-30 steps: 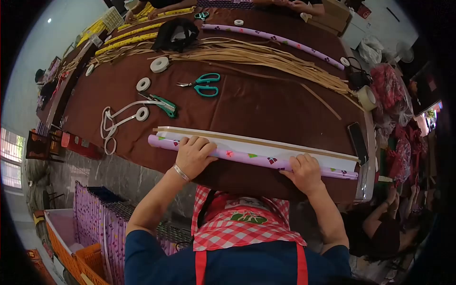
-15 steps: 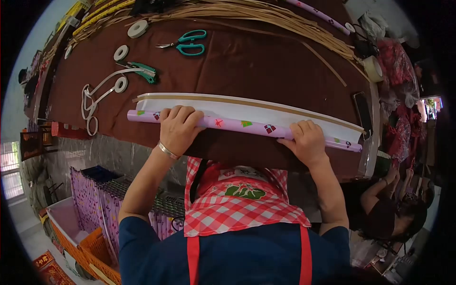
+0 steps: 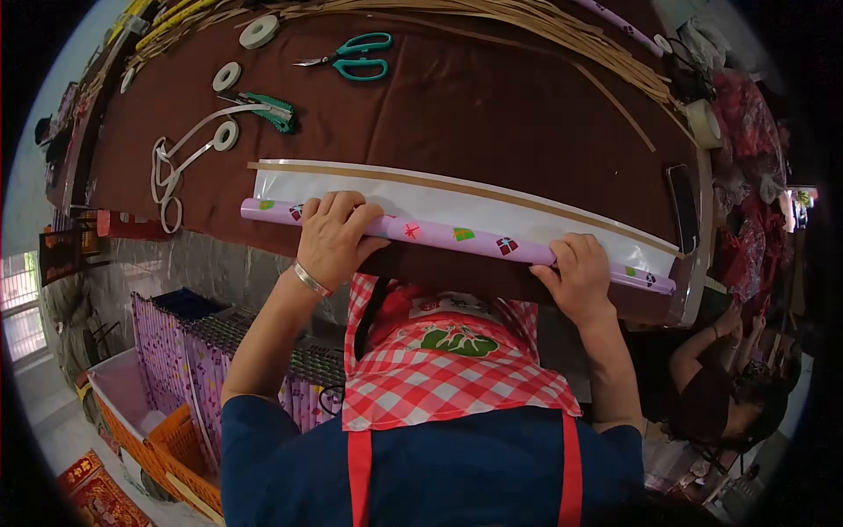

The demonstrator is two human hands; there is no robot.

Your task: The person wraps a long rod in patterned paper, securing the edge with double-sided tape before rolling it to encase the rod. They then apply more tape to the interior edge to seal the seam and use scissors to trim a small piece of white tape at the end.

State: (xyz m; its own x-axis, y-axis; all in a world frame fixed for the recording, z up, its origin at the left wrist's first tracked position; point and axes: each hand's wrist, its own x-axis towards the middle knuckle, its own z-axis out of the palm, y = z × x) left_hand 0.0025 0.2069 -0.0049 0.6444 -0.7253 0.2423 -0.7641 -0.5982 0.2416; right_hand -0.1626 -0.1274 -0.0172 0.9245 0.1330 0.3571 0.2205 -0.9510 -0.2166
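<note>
A roll of purple patterned paper (image 3: 457,234) lies along the near edge of the brown-clothed table (image 3: 492,114). Its unrolled white strip (image 3: 492,204) spreads behind it, with a narrow brown band (image 3: 421,180) along the far edge. My left hand (image 3: 338,230) is wrapped over the roll's left part, fingers on top and thumb in front. Toward the right end, my right hand (image 3: 575,270) grips the roll, fingertips on top and thumb at its near side.
Teal scissors (image 3: 360,57), a green cutter (image 3: 270,111) and white tape rolls (image 3: 226,76) lie at the back left. A phone (image 3: 682,209) and a tape roll (image 3: 703,124) are at the right edge. Brown strips (image 3: 562,31) line the back. Another person (image 3: 729,395) is at lower right.
The view has shifted slightly. A bit more of the white strip shows behind the roll, and my right thumb sticks out further from it.
</note>
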